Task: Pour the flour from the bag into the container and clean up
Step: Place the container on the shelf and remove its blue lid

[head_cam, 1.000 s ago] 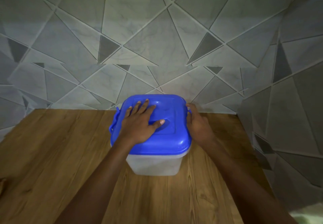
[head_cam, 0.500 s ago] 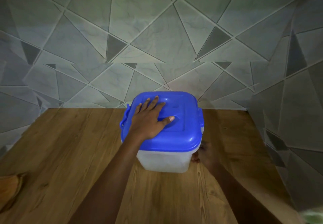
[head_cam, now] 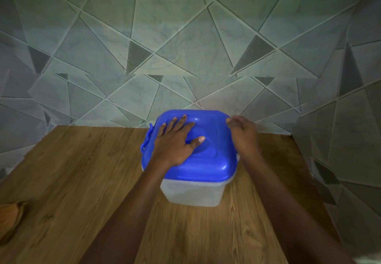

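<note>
The container (head_cam: 193, 192), a translucent square tub, is standing upright on the wooden table (head_cam: 82, 181), directly under both hands. Its blue lid (head_cam: 208, 163) is sitting level on top, covering the opening fully.

Left hand (head_cam: 175, 143): the palm is lying flat on the lid's left half. The fingers are pointing away from the person, straight and slightly spread, and the thumb is reaching toward the round recess at the lid's centre. Nothing is being grasped; the hand is released and pressing downward. Just outside this hand, a blue side latch (head_cam: 146, 140) is projecting from the lid's edge.

Right hand (head_cam: 244, 137): it is resting against the lid's right edge, with its fingers curling in at the far right corner. The picture is blurring here, so whether the fingers are gripping the rim cannot be determined.

Well away to the left of the left forearm, a brown object (head_cam: 10, 219) is lying at the table's edge, partly cut off. A tiled wall (head_cam: 185, 47) is rising just beyond the fingertips.
</note>
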The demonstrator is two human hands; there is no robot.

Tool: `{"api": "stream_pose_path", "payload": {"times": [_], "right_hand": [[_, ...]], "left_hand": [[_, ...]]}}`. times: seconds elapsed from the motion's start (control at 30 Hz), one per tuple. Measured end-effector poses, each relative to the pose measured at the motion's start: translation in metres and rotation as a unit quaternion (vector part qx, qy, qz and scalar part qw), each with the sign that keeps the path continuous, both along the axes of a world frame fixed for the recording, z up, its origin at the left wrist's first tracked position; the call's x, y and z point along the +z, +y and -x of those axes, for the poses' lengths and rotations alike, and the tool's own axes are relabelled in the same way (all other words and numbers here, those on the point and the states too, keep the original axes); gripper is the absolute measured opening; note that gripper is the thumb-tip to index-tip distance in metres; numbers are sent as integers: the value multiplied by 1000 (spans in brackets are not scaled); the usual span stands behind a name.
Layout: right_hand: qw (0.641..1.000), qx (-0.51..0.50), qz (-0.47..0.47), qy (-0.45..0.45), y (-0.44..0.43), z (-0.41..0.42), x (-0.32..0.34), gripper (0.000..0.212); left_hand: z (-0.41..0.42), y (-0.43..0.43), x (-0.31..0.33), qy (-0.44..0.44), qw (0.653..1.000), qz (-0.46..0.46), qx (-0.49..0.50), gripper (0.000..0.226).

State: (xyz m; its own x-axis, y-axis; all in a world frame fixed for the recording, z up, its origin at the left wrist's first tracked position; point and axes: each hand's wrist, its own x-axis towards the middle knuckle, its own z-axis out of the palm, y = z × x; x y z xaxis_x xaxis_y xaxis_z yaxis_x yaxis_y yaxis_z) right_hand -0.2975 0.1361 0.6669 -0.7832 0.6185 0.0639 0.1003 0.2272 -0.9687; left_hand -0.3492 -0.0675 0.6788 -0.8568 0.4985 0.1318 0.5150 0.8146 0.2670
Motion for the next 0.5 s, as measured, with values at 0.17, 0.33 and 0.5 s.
{"api": "stream_pose_path", "payload": {"times": [0.17,0.33,0.5], "right_hand": [[946,10,-297,-131,-27,4,1,52],[903,28,-396,-165,-31,5,6,49],[910,50,-375,-170,-28,7,5,51]], "left_hand": [[0,-7,3,48,964,-224,133,57],[42,-47,-5,-83,934,-198,286,50],[53,-68,-21,-224,889,-305,258,64]]}}
